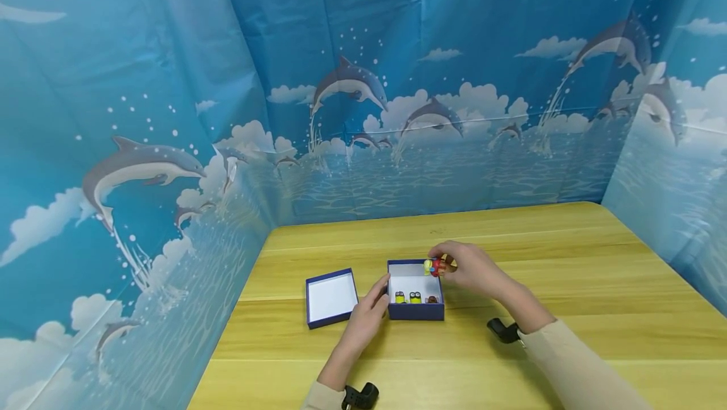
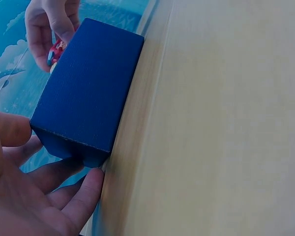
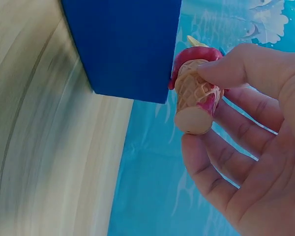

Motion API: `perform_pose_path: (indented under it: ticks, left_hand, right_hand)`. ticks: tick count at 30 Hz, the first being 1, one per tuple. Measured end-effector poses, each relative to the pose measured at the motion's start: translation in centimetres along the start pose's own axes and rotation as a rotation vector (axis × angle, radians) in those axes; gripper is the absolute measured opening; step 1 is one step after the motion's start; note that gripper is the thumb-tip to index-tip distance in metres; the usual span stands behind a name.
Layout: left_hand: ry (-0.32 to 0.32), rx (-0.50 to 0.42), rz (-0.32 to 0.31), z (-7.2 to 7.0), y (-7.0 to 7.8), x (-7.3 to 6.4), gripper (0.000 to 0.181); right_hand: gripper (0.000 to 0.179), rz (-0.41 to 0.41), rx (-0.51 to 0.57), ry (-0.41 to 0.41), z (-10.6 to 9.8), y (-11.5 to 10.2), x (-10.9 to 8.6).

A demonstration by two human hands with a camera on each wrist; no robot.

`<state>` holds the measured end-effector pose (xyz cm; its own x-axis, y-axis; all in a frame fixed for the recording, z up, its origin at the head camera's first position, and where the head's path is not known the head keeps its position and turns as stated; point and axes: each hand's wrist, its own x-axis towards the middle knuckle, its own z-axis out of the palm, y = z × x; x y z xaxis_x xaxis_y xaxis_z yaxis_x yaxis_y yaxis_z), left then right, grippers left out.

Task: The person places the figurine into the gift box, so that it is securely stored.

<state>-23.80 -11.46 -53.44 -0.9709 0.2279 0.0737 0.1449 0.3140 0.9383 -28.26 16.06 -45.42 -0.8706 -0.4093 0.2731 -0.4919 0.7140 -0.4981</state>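
Pinched between thumb and fingers, a small toy figure (image 1: pixel 435 267) is held by my right hand (image 1: pixel 471 268) at the box's back right corner. The right wrist view shows its waffle-cone base (image 3: pixel 196 91) with red drips and a yellow tip, lying sideways in the head view. My left hand (image 1: pixel 366 315) rests its fingertips against the left side of the blue box (image 1: pixel 416 313), thumb at a corner of it (image 2: pixel 83 93). Inside the white-lined box, along its near wall, are two yellow figures with big eyes (image 1: pixel 416 297) and a brown one (image 1: pixel 431 299), their lower parts hidden.
To the left of the box lies a shallow blue lid (image 1: pixel 332 296), white side up. Both stand on a yellow wood-grain table (image 1: pixel 511 240). A blue dolphin-print curtain (image 1: pixel 341 176) hangs round the back and sides. Each wrist wears a black strapped device (image 1: pixel 502 330).
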Motion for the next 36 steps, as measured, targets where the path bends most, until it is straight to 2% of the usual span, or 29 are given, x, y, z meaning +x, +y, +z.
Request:
perform_pose_path:
  ticks: [12,28,36]
  left_hand:
    - [0.003,0.016,0.023,-0.1,0.1,-0.1,0.047]
    - [-0.017,0.008,0.007,-0.2,0.3,-0.1,0.048]
    - [-0.016,0.020,0.009,-0.2,0.4,-0.1,0.048]
  right_hand:
    - [0.041,-0.041,0.049,-0.043,0.8,-0.5,1.2]
    - [0.041,-0.106,0.090,-0.125,1.2,-1.6,2.5]
    - [0.037,-0.143,0.051,-0.133,2.3,-1.4,3.0]
